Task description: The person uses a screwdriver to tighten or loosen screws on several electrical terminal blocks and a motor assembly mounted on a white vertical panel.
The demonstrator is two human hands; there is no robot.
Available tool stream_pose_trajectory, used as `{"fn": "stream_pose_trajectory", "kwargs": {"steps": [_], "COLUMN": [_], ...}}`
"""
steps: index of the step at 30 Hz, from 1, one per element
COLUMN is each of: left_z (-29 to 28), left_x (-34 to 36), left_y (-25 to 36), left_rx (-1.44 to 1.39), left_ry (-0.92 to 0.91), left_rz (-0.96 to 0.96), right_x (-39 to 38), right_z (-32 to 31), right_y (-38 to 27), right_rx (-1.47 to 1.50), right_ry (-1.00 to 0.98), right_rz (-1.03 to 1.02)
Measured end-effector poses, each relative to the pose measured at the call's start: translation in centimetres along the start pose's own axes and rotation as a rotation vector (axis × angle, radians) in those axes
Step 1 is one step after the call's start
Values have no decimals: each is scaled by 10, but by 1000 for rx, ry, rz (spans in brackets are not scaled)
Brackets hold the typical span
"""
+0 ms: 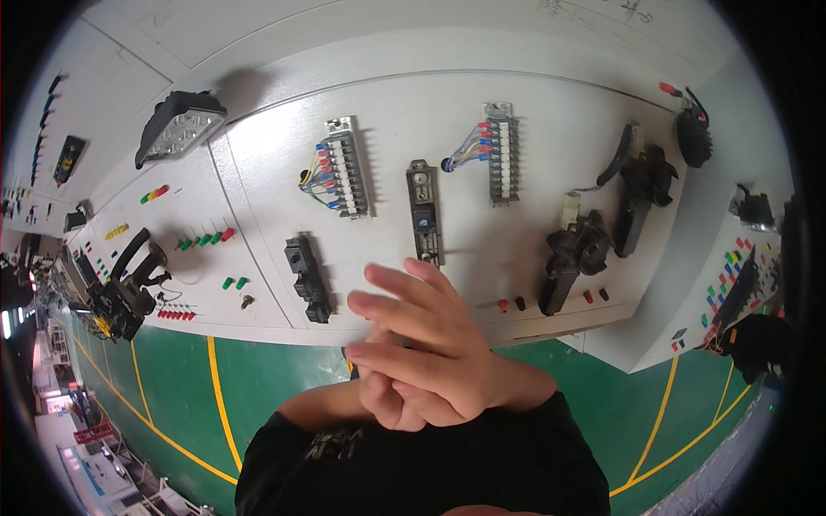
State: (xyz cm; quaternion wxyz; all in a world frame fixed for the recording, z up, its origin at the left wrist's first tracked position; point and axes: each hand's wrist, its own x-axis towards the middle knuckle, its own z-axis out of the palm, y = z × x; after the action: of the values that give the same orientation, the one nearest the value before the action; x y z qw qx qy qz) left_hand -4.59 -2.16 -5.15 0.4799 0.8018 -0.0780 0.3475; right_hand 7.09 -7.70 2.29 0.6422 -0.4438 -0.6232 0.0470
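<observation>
My right hand (pixel 430 335) is held over the panel's front edge with its fingers spread and nothing visible in them. My left hand (pixel 387 396) is mostly hidden behind it, fingers curled and touching the right hand; what they hold, if anything, is hidden. Just beyond, on the white panel (pixel 241 155), are a narrow vertical module with a blue switch (pixel 423 215) and a black switch strip (pixel 305 279). Two wired terminal blocks (pixel 348 172) (pixel 503 159) stand farther up. At the right are black stalk switches (pixel 578 249) (pixel 641 189).
A square lamp (pixel 181 125), coloured indicators (pixel 206 238) and a black mechanism (pixel 125 292) occupy the left. A black horn (pixel 693 133) is at the upper right, beside an angled neighbouring board (pixel 731 284) with components. Below lies a green floor (pixel 172 378) with yellow lines.
</observation>
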Motion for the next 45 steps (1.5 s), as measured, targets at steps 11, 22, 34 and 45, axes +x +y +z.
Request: {"fn": "stream_pose_trajectory", "kwargs": {"steps": [11, 22, 34, 45], "left_z": [-19, -29, -11, -35], "left_x": [88, 58, 80, 54], "left_y": [2, -29, 13, -39], "left_rx": [210, 338, 230, 251], "left_ry": [487, 602, 747, 540], "left_rz": [222, 265, 260, 307], "right_x": [-49, 6, -33, -47], "right_z": [4, -21, -6, -12], "right_y": [18, 2, 1, -27], "right_rx": [159, 308, 235, 820], "right_ry": [-195, 32, -25, -116], "right_rz": [5, -152, 125, 169]}}
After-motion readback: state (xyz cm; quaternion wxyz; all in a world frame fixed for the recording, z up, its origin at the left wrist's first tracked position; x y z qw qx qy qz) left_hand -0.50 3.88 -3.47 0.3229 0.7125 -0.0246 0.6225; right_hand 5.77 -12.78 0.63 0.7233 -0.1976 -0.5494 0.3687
